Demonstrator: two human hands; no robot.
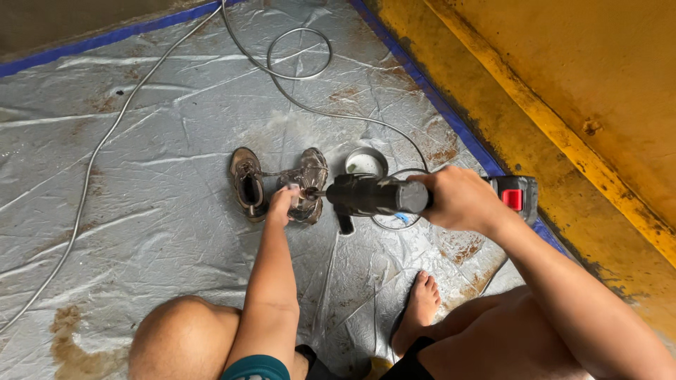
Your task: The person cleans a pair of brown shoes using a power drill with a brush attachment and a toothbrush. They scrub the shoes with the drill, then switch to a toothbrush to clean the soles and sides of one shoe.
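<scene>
Head view: person crouched over a silver plastic sheet (141, 176) spread on the floor, bare knees and one bare foot (421, 309) in frame.
Landmark: right shoe (308, 184), muddy brown, lying on the sheet near the middle of the frame; all places below are given from it.
Left hand (283, 204): grip closed on the near edge of the right shoe, fingers curled over its rim and touching it; the shoe sits directly under and just beyond the fingers.
Right hand (459, 199): grip closed around the handle of a black spray gun (373, 195), to the right of the shoe.
Spray gun: held level, nozzle tip pointing left and meeting the shoe just beside the left hand's fingers; whether the tip touches the shoe cannot be told.
Battery block (515, 195): black with a red patch, at the gun's rear end, further right of the shoe, beyond the right hand.
Left shoe (247, 184): same muddy brown, opening upward, just left of the landmark shoe; laces run between the two.
Round tin (365, 162): open, pale inside, just right of and slightly behind the shoe, partly hidden by the gun.
Hose (296, 63): grey, looped beyond the shoe, trailing off to the far left.
Yellow wall (577, 91): stained, well to the right of the shoe, blue tape (429, 91) along the sheet edge.
</scene>
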